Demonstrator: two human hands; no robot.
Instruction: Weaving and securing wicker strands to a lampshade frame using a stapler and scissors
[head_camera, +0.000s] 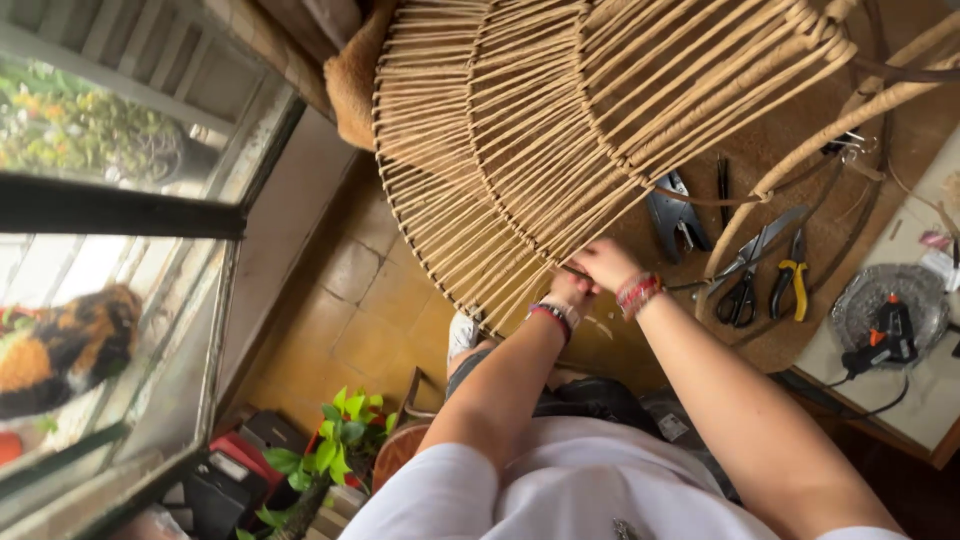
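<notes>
- Two hands meet at the lower rim of the woven cane chair frame (560, 130): right hand (603, 265) pinching a thin dark tool (576, 271), left hand (568, 292) closed on a strand
- Tool could slip (strands look taut) and jab the left fingers
- Scissors (745, 280) and yellow-handled pliers (790, 285), right of the frame, might snag a sleeve

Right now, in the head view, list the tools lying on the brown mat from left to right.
Grey metal clamp → thin dark pointed tool → black-handled scissors → yellow-handled pliers; further right, off the mat, a black glue gun on a round silver tray.
</notes>
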